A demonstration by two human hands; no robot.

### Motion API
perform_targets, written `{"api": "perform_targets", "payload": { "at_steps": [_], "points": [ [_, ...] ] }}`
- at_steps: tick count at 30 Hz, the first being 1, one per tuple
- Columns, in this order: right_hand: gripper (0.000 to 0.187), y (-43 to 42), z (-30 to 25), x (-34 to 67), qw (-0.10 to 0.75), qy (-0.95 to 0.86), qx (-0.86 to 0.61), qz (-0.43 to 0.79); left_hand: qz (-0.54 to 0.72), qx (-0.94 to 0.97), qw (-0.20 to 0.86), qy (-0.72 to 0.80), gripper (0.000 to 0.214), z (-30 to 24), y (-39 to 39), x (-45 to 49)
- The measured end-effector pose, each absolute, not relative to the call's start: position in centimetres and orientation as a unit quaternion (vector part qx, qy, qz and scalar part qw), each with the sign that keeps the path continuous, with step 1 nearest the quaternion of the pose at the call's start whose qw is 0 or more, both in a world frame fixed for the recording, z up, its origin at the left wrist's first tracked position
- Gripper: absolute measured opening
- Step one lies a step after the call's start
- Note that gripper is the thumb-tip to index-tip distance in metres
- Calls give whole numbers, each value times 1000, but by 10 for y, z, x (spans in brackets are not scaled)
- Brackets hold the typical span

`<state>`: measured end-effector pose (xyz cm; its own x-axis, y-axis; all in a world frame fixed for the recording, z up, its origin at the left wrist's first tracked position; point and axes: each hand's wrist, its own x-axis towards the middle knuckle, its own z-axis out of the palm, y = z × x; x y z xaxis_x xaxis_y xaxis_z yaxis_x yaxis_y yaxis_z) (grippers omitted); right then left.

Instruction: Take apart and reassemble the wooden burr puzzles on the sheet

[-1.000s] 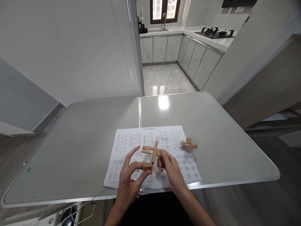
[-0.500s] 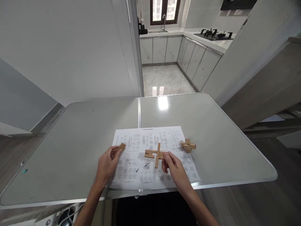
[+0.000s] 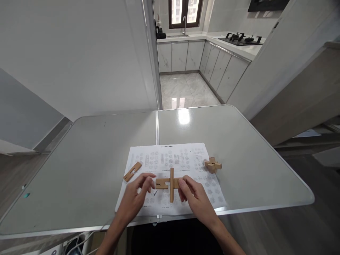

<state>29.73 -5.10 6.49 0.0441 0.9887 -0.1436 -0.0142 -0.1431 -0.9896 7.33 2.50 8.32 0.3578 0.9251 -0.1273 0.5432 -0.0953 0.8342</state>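
Observation:
A cross of two notched wooden bars (image 3: 170, 184) hangs just above a printed instruction sheet (image 3: 186, 159) on the grey table (image 3: 92, 148). My right hand (image 3: 195, 198) pinches the right end of the flat bar. My left hand (image 3: 135, 198) is close to the cross's left end with its fingers apart and nothing in it. A single notched wooden bar (image 3: 132, 171) lies on the sheet's left edge, apart from both hands. An assembled small wooden burr piece (image 3: 213, 164) rests at the sheet's right edge.
The table's near edge (image 3: 164, 216) runs just below my hands. A seam (image 3: 157, 127) divides the tabletop. Beyond the table an open doorway shows a kitchen floor (image 3: 186, 88), cabinets and a gas hob (image 3: 243, 39). A white wall (image 3: 79, 53) stands at left.
My left hand laid the single bar down at the sheet's left edge, let go of it and came back towards the cross. The cross in my right hand moved slightly left and nearer.

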Motion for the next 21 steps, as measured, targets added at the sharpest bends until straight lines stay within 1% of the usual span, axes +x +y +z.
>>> {"api": "perform_targets", "payload": {
  "at_steps": [1,2,5,9,12,17,21],
  "points": [
    [48,-51,65,295,480,-446,-538,530,204,691,483,498,42,88,20,81],
    [45,-50,64,294,486,-438,-533,537,200,675,516,489,40,91,15,87],
    [33,-50,63,292,495,-402,-502,585,199,640,564,482,42,94,8,98],
    [44,-51,61,297,467,-368,-404,695,175,623,607,462,43,94,8,95],
    [52,-53,56,302,464,-334,-331,751,150,612,641,439,41,96,10,88],
    [73,-55,51,301,457,-313,-286,782,143,592,676,414,41,99,8,82],
    [78,-57,47,297,459,-312,-288,781,149,565,694,420,43,98,4,80]
  ]
}}
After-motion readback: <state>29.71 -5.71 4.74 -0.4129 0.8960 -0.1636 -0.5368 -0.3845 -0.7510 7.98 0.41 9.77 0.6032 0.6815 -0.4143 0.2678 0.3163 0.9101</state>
